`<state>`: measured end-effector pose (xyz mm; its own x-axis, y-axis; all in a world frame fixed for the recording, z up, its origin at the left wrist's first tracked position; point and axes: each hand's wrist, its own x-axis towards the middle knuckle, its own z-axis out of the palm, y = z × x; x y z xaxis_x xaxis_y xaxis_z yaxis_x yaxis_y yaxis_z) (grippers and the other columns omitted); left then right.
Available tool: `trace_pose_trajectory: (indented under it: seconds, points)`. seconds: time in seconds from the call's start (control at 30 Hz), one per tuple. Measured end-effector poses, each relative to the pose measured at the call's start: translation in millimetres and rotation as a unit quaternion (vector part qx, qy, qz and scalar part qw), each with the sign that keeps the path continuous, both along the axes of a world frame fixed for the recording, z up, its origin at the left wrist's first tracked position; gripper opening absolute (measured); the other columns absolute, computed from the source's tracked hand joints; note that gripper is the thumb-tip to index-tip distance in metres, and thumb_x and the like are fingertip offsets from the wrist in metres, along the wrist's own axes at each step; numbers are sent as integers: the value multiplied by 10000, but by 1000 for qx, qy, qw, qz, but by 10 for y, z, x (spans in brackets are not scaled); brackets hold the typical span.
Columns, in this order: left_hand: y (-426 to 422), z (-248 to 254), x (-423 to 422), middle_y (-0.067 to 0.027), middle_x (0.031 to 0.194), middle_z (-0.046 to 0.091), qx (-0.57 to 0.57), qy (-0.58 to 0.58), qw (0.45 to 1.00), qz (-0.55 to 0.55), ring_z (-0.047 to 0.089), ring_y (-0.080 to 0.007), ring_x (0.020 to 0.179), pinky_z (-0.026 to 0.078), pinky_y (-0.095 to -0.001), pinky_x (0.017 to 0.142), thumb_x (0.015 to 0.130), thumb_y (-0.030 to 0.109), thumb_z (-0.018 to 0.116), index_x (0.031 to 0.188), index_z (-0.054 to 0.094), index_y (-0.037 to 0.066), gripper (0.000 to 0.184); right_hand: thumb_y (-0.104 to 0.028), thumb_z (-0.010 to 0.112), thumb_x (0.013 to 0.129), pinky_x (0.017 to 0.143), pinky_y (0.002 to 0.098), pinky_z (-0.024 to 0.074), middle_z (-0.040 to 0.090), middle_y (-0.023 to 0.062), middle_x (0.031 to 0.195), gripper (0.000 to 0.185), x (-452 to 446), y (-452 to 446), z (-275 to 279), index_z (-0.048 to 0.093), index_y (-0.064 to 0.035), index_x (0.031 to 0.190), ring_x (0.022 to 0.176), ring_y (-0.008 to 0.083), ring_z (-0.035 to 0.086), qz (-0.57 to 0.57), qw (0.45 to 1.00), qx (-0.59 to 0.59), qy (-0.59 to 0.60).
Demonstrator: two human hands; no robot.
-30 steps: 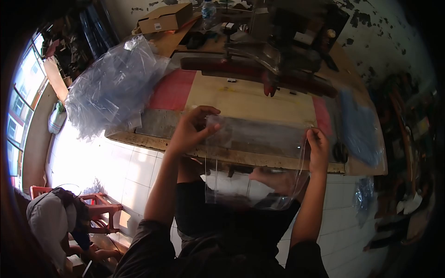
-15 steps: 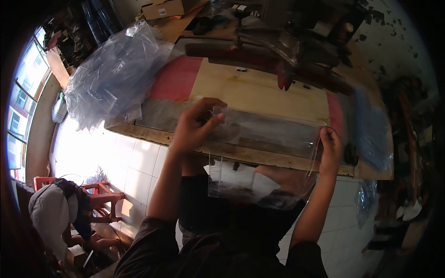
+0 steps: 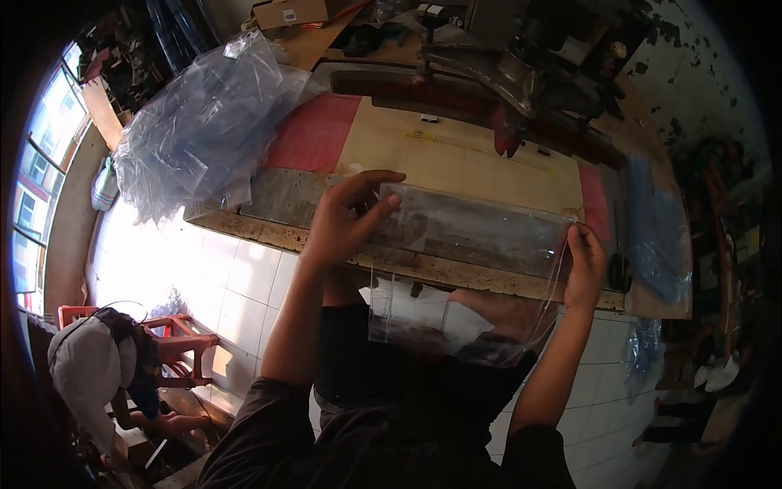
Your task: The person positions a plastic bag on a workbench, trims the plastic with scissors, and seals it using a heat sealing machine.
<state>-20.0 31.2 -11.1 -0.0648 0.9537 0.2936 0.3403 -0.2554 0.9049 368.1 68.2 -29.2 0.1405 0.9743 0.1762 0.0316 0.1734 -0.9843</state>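
A clear plastic sheet [image 3: 489, 232] is stretched between my two hands. Its lower part hangs past the table's front edge, over my lap. My left hand [image 3: 346, 218] is at the upper left corner, its thumb lying against the plastic and its index finger held away above; the other fingers are partly hidden. At the upper right corner, my right hand [image 3: 582, 261] pinches the edge between thumb and fingers. Just beyond the sheet lies a cream-coloured work surface [image 3: 464, 163] with red ends, beneath a dark metal bar [image 3: 456, 96] on an arm.
A heap of clear plastic [image 3: 199, 130] covers the table's left side. More bluish plastic [image 3: 656, 236] lies at the right, with dark-handled scissors [image 3: 621, 269] beside it. A cardboard box [image 3: 289, 14] stands at the back. At lower left, a person [image 3: 98, 367] bends near a red stool [image 3: 183, 346].
Both hands stay in nearly the same place on the sheet, which has shifted very slightly. The whole view has moved a little. At lower left, the person has barely moved.
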Motion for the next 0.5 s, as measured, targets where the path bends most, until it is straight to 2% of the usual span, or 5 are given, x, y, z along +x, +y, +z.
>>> trace_pose_trajectory:
  seconds: [0.07, 0.1, 0.17, 0.27, 0.5]
  points:
    - [2, -3, -7, 17, 814, 674, 8, 16, 1000, 4, 598, -37, 730, 489, -230, 711, 971, 122, 780, 1290, 744, 46, 331, -286, 762, 1030, 721, 254, 508, 700, 7, 912, 302, 9, -10, -11, 726, -1, 1126, 773, 104, 653, -5, 1000, 15, -1]
    - [15, -26, -9, 17, 814, 674, 8, 16, 1000, 4, 598, -37, 730, 489, -230, 711, 971, 122, 780, 1290, 744, 46, 331, -286, 762, 1030, 721, 254, 508, 700, 7, 912, 302, 17, -14, -21, 726, -1, 1126, 773, 104, 653, -5, 1000, 16, -2]
    - [48, -88, -8, -66, 1081, 806, 82, 6, 997, -12, 735, -118, 849, 566, -291, 768, 956, 123, 794, 1297, 742, 75, 349, -273, 763, 1031, 739, 260, 522, 700, 2, 929, 293, 47, -22, -50, 723, -4, 1139, 790, 102, 650, -1, 1000, 7, 26]
    - [40, -58, -4, -61, 1215, 796, 87, -15, 995, -36, 754, -139, 961, 587, -307, 824, 961, 72, 767, 1314, 735, 80, 354, -268, 768, 1028, 767, 270, 541, 699, -1, 946, 287, 109, -1, -124, 724, -7, 1139, 811, 99, 646, 10, 999, 14, 31]
    - [34, -40, -17, -89, 1224, 792, 87, -12, 995, -44, 751, -111, 959, 587, -297, 896, 947, -17, 755, 1307, 709, 26, 365, -278, 770, 1026, 767, 266, 534, 704, 1, 949, 295, 90, -8, -112, 727, -8, 1136, 826, 96, 644, 12, 999, 30, 25]
